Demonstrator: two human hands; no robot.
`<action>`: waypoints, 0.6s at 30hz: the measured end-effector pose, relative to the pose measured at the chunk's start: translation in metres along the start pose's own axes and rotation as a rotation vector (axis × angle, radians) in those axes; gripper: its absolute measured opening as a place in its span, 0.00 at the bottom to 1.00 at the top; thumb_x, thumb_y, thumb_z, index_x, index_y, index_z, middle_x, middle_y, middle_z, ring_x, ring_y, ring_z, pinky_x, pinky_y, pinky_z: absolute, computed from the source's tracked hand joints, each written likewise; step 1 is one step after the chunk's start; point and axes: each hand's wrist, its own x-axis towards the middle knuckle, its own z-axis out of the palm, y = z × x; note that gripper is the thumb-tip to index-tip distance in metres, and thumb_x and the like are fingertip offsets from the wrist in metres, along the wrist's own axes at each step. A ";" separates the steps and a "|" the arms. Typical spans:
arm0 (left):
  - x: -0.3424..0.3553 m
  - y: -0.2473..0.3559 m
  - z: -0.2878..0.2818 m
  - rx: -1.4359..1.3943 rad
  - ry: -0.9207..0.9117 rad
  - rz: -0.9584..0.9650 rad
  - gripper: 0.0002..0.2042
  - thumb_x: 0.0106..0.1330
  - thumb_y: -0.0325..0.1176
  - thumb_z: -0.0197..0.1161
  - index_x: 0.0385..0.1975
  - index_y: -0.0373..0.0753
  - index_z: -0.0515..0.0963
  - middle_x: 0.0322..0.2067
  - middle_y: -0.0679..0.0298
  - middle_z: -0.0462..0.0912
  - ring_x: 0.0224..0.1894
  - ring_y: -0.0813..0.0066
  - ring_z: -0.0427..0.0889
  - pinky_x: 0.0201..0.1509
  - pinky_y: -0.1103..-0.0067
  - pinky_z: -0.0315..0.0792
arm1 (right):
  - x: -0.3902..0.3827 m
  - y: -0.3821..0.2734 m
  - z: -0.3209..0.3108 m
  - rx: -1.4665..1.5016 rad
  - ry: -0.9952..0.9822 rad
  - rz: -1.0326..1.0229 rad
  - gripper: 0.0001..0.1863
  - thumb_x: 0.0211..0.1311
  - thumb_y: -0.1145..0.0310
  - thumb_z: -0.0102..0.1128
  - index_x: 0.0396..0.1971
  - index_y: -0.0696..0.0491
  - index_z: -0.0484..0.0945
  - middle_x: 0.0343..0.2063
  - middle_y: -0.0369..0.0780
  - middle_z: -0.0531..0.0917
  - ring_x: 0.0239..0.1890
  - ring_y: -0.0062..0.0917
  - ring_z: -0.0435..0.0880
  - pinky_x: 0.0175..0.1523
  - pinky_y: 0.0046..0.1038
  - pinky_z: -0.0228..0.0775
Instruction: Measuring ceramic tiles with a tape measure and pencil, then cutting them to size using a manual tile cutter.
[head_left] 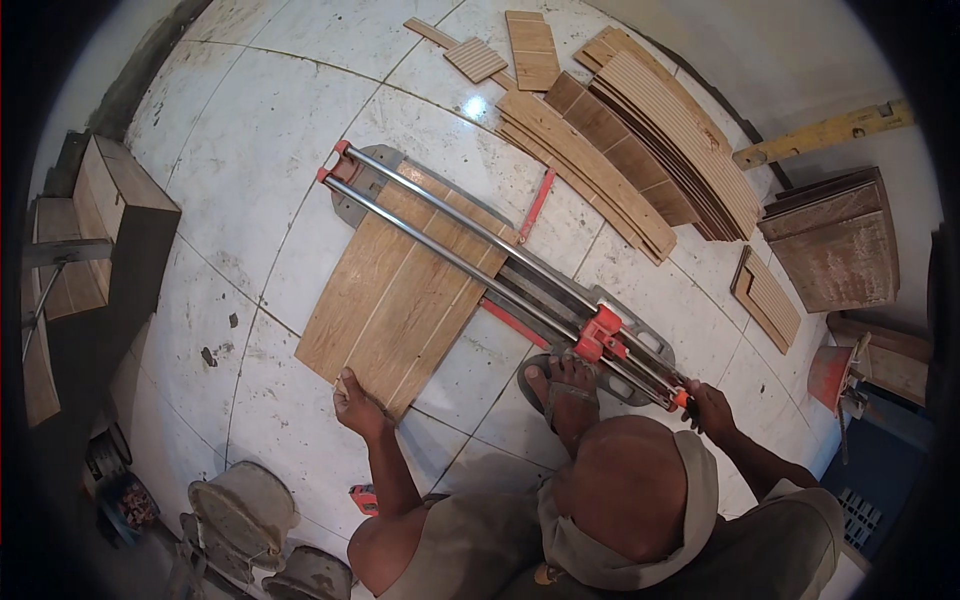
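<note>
A wood-look tile point(385, 300) with pale lines across it lies under the two steel rails of a manual tile cutter point(440, 250) on the floor. My left hand point(358, 402) is closed on the near edge of this tile, thumb on top. At the cutter's near right end, my right hand point(708, 412) is wrapped round the handle, beside its orange part. The red carriage point(601, 335) sits on the rails toward that end, well away from the tile. My sandalled foot point(568, 395) is against the cutter's base.
Stacked wood-look tiles point(620, 160) lie at the far right, near a yellow spirit level point(825, 133). Brown tiles point(840, 245) lean by the right wall. Buckets point(243, 510) and a red tape measure point(364, 498) are at the near left. Tiled steps point(125, 190) rise at left.
</note>
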 end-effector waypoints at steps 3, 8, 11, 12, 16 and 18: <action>0.000 -0.001 -0.001 -0.029 -0.056 0.022 0.19 0.71 0.46 0.70 0.36 0.34 0.75 0.34 0.59 0.84 0.33 0.76 0.81 0.39 0.77 0.77 | -0.028 -0.034 0.019 -0.339 0.200 -0.335 0.19 0.74 0.51 0.60 0.42 0.55 0.76 0.28 0.42 0.86 0.27 0.24 0.84 0.33 0.29 0.75; 0.000 -0.001 -0.001 0.008 -0.022 0.007 0.20 0.71 0.47 0.70 0.40 0.33 0.77 0.36 0.59 0.85 0.35 0.75 0.82 0.41 0.77 0.77 | -0.012 -0.096 0.067 -0.478 0.176 -0.837 0.18 0.72 0.61 0.62 0.52 0.57 0.76 0.38 0.50 0.86 0.37 0.44 0.88 0.41 0.37 0.79; -0.001 -0.001 -0.001 -0.002 -0.015 0.014 0.20 0.71 0.46 0.70 0.41 0.32 0.78 0.36 0.60 0.85 0.35 0.76 0.81 0.41 0.77 0.76 | 0.005 -0.126 0.090 -0.473 0.154 -0.903 0.18 0.72 0.61 0.62 0.52 0.58 0.78 0.41 0.52 0.85 0.41 0.47 0.87 0.44 0.39 0.79; 0.000 -0.001 -0.001 -0.037 -0.037 0.013 0.20 0.71 0.46 0.70 0.42 0.31 0.78 0.37 0.60 0.85 0.36 0.76 0.81 0.42 0.77 0.76 | 0.009 -0.134 0.097 -0.454 0.148 -0.914 0.17 0.72 0.62 0.62 0.52 0.59 0.78 0.41 0.52 0.85 0.41 0.48 0.87 0.45 0.39 0.79; 0.000 0.000 -0.002 0.046 -0.028 0.036 0.20 0.71 0.46 0.70 0.44 0.31 0.79 0.39 0.60 0.85 0.37 0.76 0.82 0.44 0.78 0.76 | 0.019 -0.152 0.110 -0.397 0.106 -0.910 0.16 0.74 0.61 0.59 0.50 0.59 0.79 0.41 0.52 0.85 0.42 0.48 0.87 0.47 0.39 0.79; -0.001 0.000 -0.002 0.009 -0.043 0.040 0.20 0.71 0.45 0.70 0.44 0.30 0.79 0.40 0.60 0.85 0.38 0.75 0.82 0.44 0.78 0.76 | 0.020 -0.154 0.113 -0.396 0.104 -0.930 0.17 0.74 0.61 0.58 0.50 0.60 0.79 0.40 0.52 0.85 0.41 0.48 0.87 0.46 0.39 0.78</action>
